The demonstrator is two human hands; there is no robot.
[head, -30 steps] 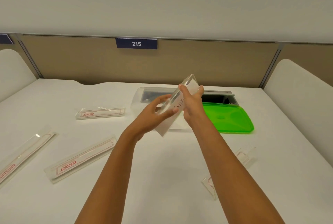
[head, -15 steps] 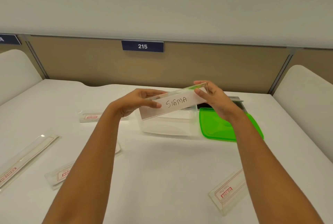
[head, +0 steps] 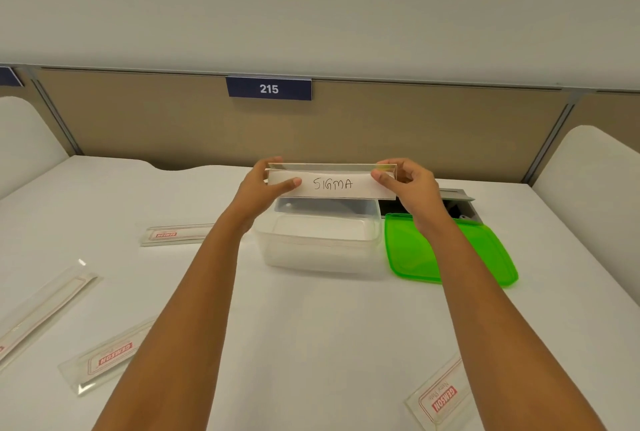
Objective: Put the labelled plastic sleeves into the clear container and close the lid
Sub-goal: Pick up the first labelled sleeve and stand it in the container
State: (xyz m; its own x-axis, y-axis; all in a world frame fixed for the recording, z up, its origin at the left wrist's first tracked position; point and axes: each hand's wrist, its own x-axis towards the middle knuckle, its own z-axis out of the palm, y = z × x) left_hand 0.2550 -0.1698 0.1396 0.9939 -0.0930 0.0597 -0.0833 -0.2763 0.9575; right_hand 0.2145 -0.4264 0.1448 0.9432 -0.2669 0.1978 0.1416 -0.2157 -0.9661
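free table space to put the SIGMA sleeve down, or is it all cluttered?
Widest bare patch: white table between the forearms, in front of the clear plastic container. Another past the green lid toward the right edge. Left side is crowded: four flat red-printed sleeves, a fifth at near right. The container itself looks empty.

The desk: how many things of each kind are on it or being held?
Plastic sleeves: 5, one marked SIGMA held over the container, four lying on the desk
Clear container: 1
Green lid: 1
Total: 7
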